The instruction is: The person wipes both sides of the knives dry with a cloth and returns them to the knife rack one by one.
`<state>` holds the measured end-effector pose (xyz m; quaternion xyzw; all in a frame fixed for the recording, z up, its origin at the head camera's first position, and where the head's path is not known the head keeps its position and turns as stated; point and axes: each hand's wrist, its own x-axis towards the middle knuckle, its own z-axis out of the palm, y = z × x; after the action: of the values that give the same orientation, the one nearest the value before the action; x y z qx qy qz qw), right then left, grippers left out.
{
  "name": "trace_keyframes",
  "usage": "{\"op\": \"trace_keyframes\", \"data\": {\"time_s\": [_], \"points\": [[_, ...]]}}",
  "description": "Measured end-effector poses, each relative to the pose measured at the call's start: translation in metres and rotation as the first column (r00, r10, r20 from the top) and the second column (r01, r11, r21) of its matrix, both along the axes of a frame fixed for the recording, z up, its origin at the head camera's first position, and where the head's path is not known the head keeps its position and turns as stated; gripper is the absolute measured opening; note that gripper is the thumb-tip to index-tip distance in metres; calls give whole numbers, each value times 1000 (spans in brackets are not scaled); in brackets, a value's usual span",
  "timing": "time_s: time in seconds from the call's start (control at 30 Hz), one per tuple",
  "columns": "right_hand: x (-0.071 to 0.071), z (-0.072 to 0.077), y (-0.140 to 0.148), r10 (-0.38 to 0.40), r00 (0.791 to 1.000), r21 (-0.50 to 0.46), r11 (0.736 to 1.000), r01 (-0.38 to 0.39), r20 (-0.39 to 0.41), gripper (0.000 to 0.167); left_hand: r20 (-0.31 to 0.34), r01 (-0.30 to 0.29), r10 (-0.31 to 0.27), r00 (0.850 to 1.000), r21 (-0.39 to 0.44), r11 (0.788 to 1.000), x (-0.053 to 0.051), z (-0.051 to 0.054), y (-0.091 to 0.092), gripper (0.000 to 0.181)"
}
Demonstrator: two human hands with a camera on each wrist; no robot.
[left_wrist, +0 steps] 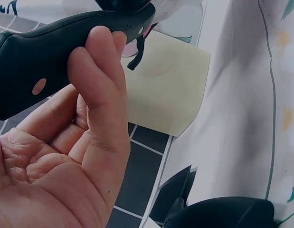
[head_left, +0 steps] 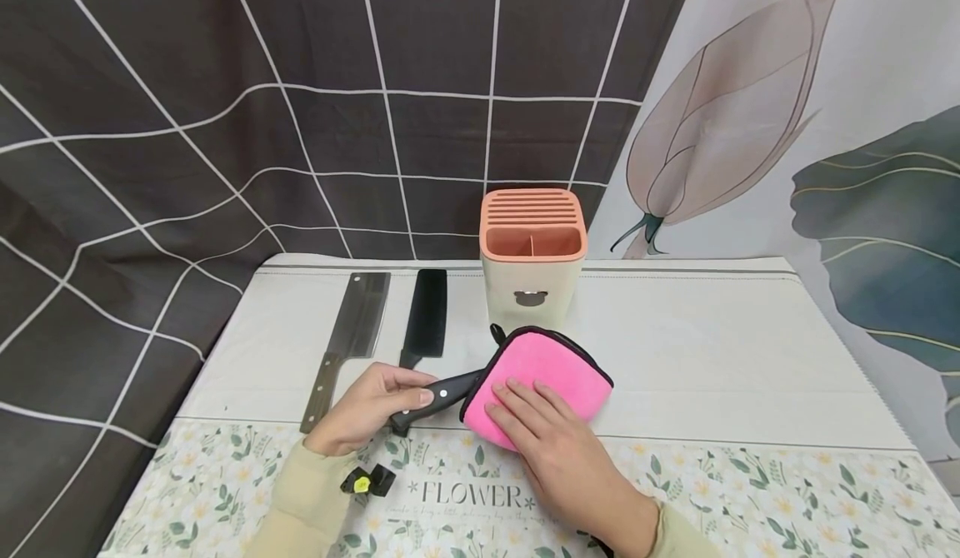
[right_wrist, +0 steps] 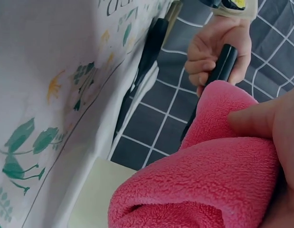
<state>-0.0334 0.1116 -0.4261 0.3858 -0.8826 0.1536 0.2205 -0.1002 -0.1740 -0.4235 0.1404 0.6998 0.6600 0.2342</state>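
My left hand pinches the black riveted handle of a knife between thumb and fingers. In the left wrist view the fingertips rest along this knife handle. A pink towel with black edging is folded over the rest of the knife, so its blade is hidden. My right hand holds the towel, fingers spread over its top. The right wrist view shows the thumb pressing the fluffy pink fabric from the other side.
A cream knife block with an orange slotted top stands behind the towel. To the left lie a wooden-handled cleaver and a black-bladed knife. A flower-print cloth covers the table, against a dark gridded curtain.
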Motion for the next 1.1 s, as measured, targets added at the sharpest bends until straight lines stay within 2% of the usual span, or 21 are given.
{"op": "trace_keyframes", "data": {"time_s": [0.63, 0.8, 0.93, 1.1], "points": [[-4, -1, 17, -89, 995, 19, 996, 89, 46, 59, 17, 32, -31, 999, -3, 999, 1, 0, -2, 35], [-5, 0, 22, -141, 988, 21, 990, 140, 60, 41, 17, 43, -43, 999, 2, 999, 2, -1, -3, 35], [-8, 1, 27, -185, 981, 18, 983, 184, 62, 50, 18, 43, -43, 999, 11, 999, 2, -1, -5, 36], [-12, 2, 35, -211, 976, -11, 977, 212, 55, 50, 9, 35, -35, 999, 36, 999, 1, 0, -7, 35]]}}
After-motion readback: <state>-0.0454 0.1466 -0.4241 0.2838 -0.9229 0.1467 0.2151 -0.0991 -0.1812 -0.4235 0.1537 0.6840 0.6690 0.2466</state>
